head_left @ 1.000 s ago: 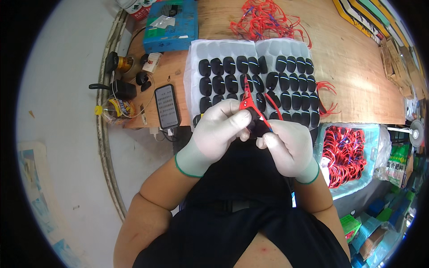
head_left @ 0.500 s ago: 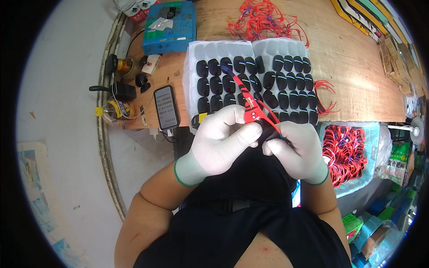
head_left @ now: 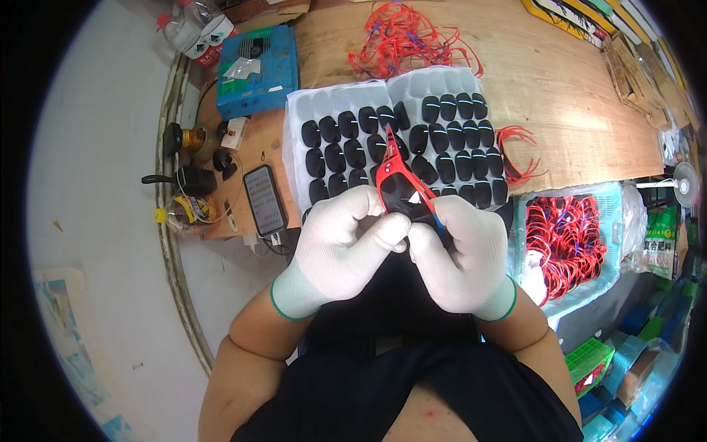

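Observation:
My left hand [head_left: 346, 247] and my right hand [head_left: 465, 254], both in white knit gloves with green cuffs, hold one pair of red sunglasses [head_left: 389, 162] between them. A dark lens [head_left: 401, 191] shows in the red front, with fingers and thumbs pinching along its lower edge. One red temple arm points away from me, over the trays. The thumbs come close together at the middle; the fingertips behind the frame are hidden. Just beyond my hands, a white moulded tray [head_left: 324, 104] and a second one [head_left: 442, 82] carry rows of black lenses [head_left: 335, 156].
A tangle of red frames [head_left: 412, 44] lies at the table's far side, and several more [head_left: 519, 156] lie right of the trays. A turquoise basket [head_left: 613, 221] full of red frames stands at right. Leftward are a phone [head_left: 265, 199], blue box [head_left: 281, 62] and bottle [head_left: 184, 214].
The sunglasses have turned in my hands, so the dark lens now faces up into view and the temple arm looks foreshortened. My hands have come closer together. The whole view has shifted slightly.

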The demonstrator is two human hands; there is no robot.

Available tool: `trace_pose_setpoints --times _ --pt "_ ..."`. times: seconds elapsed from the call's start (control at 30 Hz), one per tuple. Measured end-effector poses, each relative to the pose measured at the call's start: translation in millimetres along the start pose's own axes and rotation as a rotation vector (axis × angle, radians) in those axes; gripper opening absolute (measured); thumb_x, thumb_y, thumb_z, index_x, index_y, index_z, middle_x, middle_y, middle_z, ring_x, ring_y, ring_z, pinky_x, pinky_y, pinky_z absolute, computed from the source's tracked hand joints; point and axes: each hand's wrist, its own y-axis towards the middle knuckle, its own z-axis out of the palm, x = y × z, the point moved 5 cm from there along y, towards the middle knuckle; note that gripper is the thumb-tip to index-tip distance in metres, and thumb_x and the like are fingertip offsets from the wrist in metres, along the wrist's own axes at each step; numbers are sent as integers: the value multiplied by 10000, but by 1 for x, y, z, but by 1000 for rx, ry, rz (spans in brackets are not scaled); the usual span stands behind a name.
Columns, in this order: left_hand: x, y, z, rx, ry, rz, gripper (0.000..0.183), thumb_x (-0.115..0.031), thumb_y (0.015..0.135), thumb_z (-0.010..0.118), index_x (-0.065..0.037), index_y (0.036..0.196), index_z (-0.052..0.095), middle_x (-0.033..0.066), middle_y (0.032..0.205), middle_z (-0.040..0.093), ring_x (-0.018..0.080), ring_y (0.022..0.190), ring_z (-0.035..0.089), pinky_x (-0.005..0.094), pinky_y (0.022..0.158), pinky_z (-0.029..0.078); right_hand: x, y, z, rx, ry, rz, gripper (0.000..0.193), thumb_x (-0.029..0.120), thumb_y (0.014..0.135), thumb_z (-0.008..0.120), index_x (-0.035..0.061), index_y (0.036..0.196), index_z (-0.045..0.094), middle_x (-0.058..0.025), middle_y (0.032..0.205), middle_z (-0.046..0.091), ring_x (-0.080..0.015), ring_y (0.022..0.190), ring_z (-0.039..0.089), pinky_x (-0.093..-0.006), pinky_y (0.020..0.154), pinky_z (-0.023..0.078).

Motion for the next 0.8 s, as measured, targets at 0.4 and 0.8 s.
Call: trace_pose_setpoints --times 0.4,0.8 --pt "7 3 7 -26 -213 -144 141 -97 993 592 20 1043 652 40 941 662 87 862 594 251 795 484 -20 1 -10 89 179 32 85 58 869 655 3 906 602 -143 677 576 -278 557 614 -344 521 452" --pt "4 6 17 3 -149 2 109 -98 981 635 5 1005 657 -5 912 644 51 821 548 221 747 452 -7 -3 -16 -43 -72 -212 199 60 778 706 49 724 515 -62 510 467 -241 398 522 -338 399 390"
